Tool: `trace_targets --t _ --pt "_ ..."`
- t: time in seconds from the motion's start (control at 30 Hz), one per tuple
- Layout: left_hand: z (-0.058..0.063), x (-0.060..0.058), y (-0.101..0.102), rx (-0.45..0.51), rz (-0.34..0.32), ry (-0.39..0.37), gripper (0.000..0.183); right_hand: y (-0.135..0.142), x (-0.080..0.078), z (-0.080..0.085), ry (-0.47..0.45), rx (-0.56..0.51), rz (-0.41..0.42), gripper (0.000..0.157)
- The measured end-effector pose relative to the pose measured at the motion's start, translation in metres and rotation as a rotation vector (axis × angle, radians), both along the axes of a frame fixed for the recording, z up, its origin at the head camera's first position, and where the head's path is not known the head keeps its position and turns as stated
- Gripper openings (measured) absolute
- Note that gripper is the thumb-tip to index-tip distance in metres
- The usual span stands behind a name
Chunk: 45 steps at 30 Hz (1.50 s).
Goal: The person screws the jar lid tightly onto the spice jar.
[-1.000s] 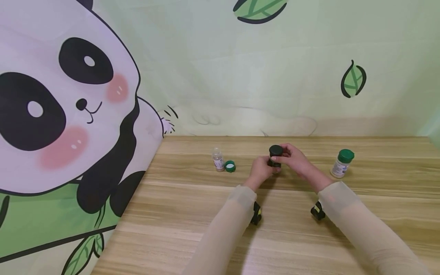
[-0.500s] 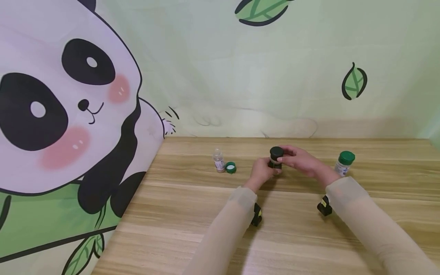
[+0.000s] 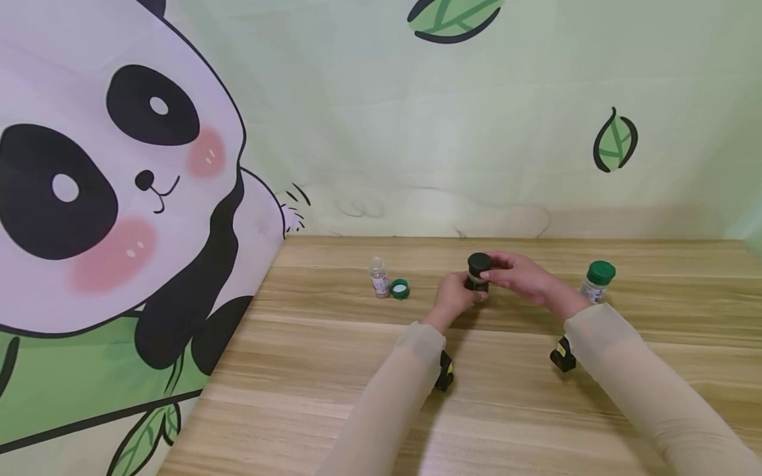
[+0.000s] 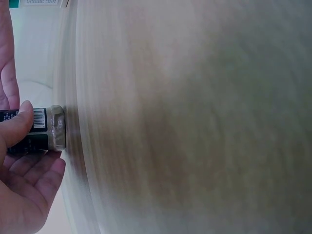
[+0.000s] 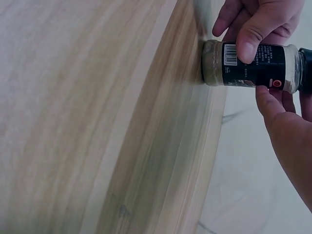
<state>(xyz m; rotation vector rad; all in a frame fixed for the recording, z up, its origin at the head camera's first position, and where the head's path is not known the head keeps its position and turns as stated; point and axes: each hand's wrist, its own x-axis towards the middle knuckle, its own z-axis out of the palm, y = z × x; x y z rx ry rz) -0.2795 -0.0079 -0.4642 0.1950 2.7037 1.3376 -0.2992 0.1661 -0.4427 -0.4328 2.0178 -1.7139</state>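
Observation:
A spice jar (image 5: 253, 63) with a dark label and a black cap (image 3: 479, 261) stands upright on the table. My left hand (image 3: 455, 299) grips its lower body, the thumb lying across the label near the barcode and the fingers round the far side. At the upper part is my right hand (image 3: 524, 277), its thumb against the jar just under the cap and its fingers curled behind. In the left wrist view the jar's clear base (image 4: 58, 128) shows close to the wooden surface.
To the left stands a small uncapped clear bottle (image 3: 378, 277) with a label, beside a loose green cap (image 3: 399, 289). A green-capped jar (image 3: 597, 281) stands on the right, partly hidden by my right sleeve. A panda-printed cloth (image 3: 381, 132) hangs behind the table (image 3: 506, 410).
My right hand and forearm have shifted slightly right, and its thumb has moved to the jar's right side. My left hand and the jar stay in place.

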Motion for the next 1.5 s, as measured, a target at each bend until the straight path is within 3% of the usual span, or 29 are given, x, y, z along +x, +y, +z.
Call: trace_targets --t 0.33,1.03,1.5 --pt "0.005 0.002 0.0 0.004 -0.008 -0.003 0.032 -0.004 0.002 0.003 0.001 0.006 -0.039 0.056" --pt "0.001 -0.002 0.0 -0.014 -0.017 0.024 0.031 -0.009 0.008 0.01 0.051 0.112 -0.079 0.058" --pt "0.001 0.001 0.001 -0.031 -0.013 0.02 0.032 -0.013 0.011 0.01 0.059 0.124 -0.107 0.057"
